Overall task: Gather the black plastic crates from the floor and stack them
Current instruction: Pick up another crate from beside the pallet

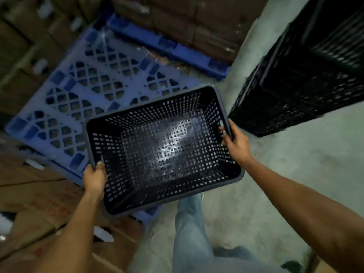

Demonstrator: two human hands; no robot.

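An empty black plastic crate [161, 148] with perforated walls and floor is held up in the middle of the head view, its open top facing me. My left hand [94, 179] grips its near-left rim. My right hand [235, 143] grips the right rim. To the upper right stands a tall stack of black crates [299, 75] on the concrete floor, apart from the held crate.
A blue plastic pallet [88, 85] lies on the floor behind and left of the held crate. Brown cardboard boxes [187, 22] stand at the back, and flattened cardboard [45, 205] lies at lower left. My jeans-clad leg [189, 229] is below the crate. Grey concrete floor [295, 164] spreads right.
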